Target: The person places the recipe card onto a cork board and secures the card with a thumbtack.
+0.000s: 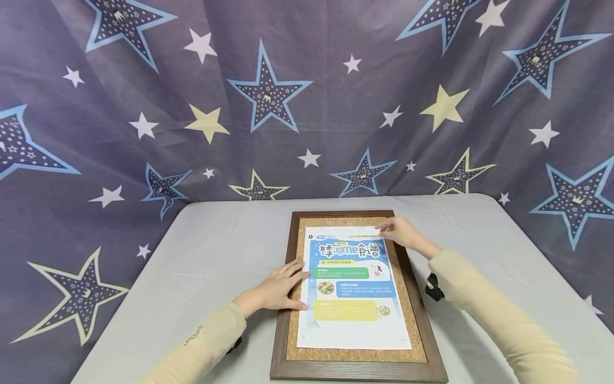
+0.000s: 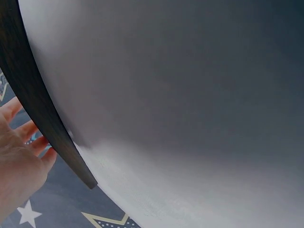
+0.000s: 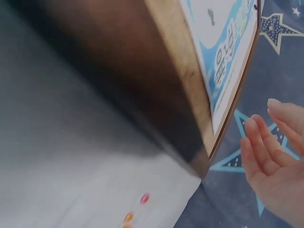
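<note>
A printed sheet point(image 1: 355, 333) with blue, green and yellow blocks and Chinese lettering lies on a cork board point(image 1: 352, 354) in a brown wooden frame point(image 1: 360, 370). My left hand point(image 1: 278, 288) rests across the frame's left side, its spread fingertips touching the sheet's left edge. At the sheet's top right corner is my right hand point(image 1: 402, 232), fingers pointing left over the paper. In the right wrist view, the slightly bent fingers point(image 3: 259, 147) show nothing between them. The left wrist view shows the left hand point(image 2: 21, 161) partly behind the frame point(image 2: 47, 109).
Beneath the board is a table with a light grey cloth point(image 1: 206, 245). Small blurred pink and orange things point(image 3: 145, 198) lie on it beside the frame in the right wrist view. A dark star-patterned curtain point(image 1: 307, 133) hangs behind.
</note>
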Action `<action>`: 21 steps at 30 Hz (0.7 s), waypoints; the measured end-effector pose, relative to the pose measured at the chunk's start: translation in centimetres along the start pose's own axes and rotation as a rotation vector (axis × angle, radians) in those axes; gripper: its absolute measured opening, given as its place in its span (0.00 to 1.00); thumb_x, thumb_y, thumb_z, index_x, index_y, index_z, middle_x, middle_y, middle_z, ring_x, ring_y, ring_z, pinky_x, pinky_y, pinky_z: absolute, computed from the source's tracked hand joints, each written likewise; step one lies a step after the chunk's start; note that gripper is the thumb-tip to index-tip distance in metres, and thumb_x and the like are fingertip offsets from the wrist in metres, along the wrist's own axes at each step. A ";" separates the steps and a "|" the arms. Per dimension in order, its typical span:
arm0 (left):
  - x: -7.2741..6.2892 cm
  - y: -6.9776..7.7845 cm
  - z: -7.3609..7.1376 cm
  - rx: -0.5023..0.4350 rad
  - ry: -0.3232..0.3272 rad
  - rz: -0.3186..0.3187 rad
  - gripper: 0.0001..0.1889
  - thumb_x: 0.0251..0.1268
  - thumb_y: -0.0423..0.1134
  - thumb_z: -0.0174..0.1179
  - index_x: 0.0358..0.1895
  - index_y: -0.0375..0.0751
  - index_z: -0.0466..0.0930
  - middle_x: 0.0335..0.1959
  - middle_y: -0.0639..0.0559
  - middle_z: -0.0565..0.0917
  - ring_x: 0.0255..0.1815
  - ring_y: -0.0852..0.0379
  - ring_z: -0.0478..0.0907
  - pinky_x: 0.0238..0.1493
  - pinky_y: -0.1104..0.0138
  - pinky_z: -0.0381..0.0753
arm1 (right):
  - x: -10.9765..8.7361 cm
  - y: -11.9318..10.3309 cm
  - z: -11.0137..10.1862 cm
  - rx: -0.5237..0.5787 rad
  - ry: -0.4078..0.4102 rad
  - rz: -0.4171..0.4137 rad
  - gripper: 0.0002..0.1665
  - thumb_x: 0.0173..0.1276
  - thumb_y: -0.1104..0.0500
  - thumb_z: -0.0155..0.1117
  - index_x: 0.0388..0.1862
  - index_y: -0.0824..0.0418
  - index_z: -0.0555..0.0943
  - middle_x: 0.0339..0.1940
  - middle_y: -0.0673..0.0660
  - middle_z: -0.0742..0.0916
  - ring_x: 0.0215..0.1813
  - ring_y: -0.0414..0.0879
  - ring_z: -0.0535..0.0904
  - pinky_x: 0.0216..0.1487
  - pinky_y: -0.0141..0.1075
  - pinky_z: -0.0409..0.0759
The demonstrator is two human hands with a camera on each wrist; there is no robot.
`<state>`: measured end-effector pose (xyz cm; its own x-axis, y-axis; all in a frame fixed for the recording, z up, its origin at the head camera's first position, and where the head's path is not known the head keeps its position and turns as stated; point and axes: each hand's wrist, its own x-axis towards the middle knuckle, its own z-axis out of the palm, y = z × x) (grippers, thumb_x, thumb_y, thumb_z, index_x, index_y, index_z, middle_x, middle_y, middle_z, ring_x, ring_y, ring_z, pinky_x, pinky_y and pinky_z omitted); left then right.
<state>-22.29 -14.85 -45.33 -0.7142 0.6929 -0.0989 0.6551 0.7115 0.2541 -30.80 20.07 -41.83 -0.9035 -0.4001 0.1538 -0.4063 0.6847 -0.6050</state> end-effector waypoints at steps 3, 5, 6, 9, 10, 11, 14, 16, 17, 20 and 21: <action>0.0 0.0 0.0 -0.003 -0.001 0.002 0.43 0.50 0.65 0.53 0.66 0.44 0.56 0.68 0.41 0.51 0.69 0.43 0.43 0.64 0.48 0.47 | -0.6 0.8 -0.6 -0.008 0.017 -0.015 0.12 0.57 0.69 0.58 0.40 0.75 0.79 0.34 0.66 0.83 0.33 0.52 0.77 0.35 0.42 0.76; 0.0 0.1 0.0 -0.001 -0.001 0.003 0.43 0.50 0.65 0.53 0.66 0.44 0.56 0.68 0.41 0.51 0.69 0.43 0.43 0.64 0.48 0.47 | -1.0 1.3 -0.9 -0.017 0.029 -0.024 0.11 0.57 0.70 0.59 0.38 0.75 0.79 0.34 0.67 0.83 0.34 0.53 0.78 0.37 0.44 0.76; 0.0 0.1 -0.1 0.000 -0.001 0.003 0.43 0.50 0.65 0.53 0.66 0.43 0.56 0.68 0.41 0.51 0.69 0.43 0.43 0.64 0.48 0.47 | -1.2 1.5 -1.1 -0.026 0.036 -0.029 0.10 0.56 0.70 0.59 0.38 0.75 0.79 0.33 0.67 0.83 0.33 0.53 0.78 0.37 0.44 0.76; 0.0 0.2 -0.1 -0.002 -0.002 0.002 0.43 0.50 0.65 0.53 0.67 0.43 0.56 0.68 0.41 0.51 0.69 0.43 0.43 0.64 0.48 0.47 | -1.7 2.1 -1.6 -0.041 0.047 -0.016 0.10 0.56 0.71 0.58 0.37 0.74 0.80 0.29 0.64 0.84 0.30 0.50 0.77 0.32 0.40 0.76; 0.0 0.2 -0.1 -0.003 -0.002 0.001 0.43 0.50 0.65 0.53 0.67 0.43 0.56 0.68 0.41 0.51 0.69 0.43 0.43 0.64 0.48 0.47 | -1.9 2.2 -1.8 -0.036 0.044 -0.003 0.10 0.56 0.71 0.58 0.37 0.75 0.80 0.28 0.63 0.83 0.28 0.49 0.77 0.28 0.39 0.76; 0.0 0.2 -0.2 -0.006 -0.002 0.000 0.43 0.50 0.65 0.53 0.67 0.43 0.56 0.68 0.41 0.51 0.69 0.43 0.43 0.64 0.48 0.47 | -2.0 2.4 -1.9 -0.033 0.040 0.011 0.10 0.56 0.71 0.57 0.37 0.75 0.80 0.28 0.63 0.83 0.26 0.48 0.76 0.25 0.37 0.75; 0.0 0.2 -0.2 -0.007 -0.004 -0.004 0.43 0.50 0.65 0.53 0.67 0.43 0.56 0.68 0.41 0.51 0.69 0.43 0.42 0.64 0.48 0.47 | -2.5 2.9 -2.3 -0.021 0.025 0.053 0.11 0.57 0.71 0.55 0.39 0.75 0.79 0.28 0.63 0.83 0.23 0.45 0.75 0.18 0.33 0.73; 0.0 0.2 -0.1 -0.004 -0.003 -0.003 0.43 0.50 0.65 0.53 0.67 0.43 0.56 0.68 0.41 0.51 0.69 0.43 0.43 0.64 0.48 0.47 | -2.8 3.2 -2.4 -0.020 0.016 0.068 0.12 0.57 0.72 0.53 0.39 0.75 0.79 0.28 0.63 0.82 0.22 0.44 0.74 0.17 0.33 0.73; 0.0 0.2 -0.1 -0.001 -0.003 -0.003 0.43 0.50 0.65 0.53 0.67 0.43 0.56 0.68 0.41 0.51 0.69 0.43 0.43 0.64 0.48 0.47 | -3.0 3.3 -2.4 -0.026 0.015 0.064 0.12 0.56 0.72 0.53 0.38 0.76 0.79 0.28 0.64 0.82 0.21 0.44 0.75 0.18 0.32 0.74; 0.0 0.1 -0.1 0.003 -0.003 -0.001 0.43 0.50 0.65 0.53 0.67 0.43 0.56 0.68 0.41 0.51 0.69 0.43 0.43 0.64 0.48 0.47 | -3.3 3.7 -2.5 -0.053 0.017 0.046 0.12 0.54 0.73 0.53 0.37 0.76 0.79 0.28 0.65 0.83 0.22 0.45 0.76 0.21 0.32 0.74; 0.0 0.1 -0.1 0.002 -0.004 -0.001 0.43 0.50 0.65 0.53 0.67 0.43 0.56 0.68 0.41 0.51 0.69 0.43 0.43 0.64 0.48 0.47 | -3.4 3.8 -2.5 -0.065 0.019 0.037 0.12 0.54 0.73 0.53 0.37 0.76 0.79 0.27 0.65 0.83 0.22 0.46 0.77 0.22 0.32 0.75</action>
<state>-22.25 -14.75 -45.20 -0.7142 0.6923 -0.1029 0.6546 0.7127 0.2520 -29.64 25.52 -42.72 -0.9202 -0.3626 0.1476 -0.3801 0.7372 -0.5587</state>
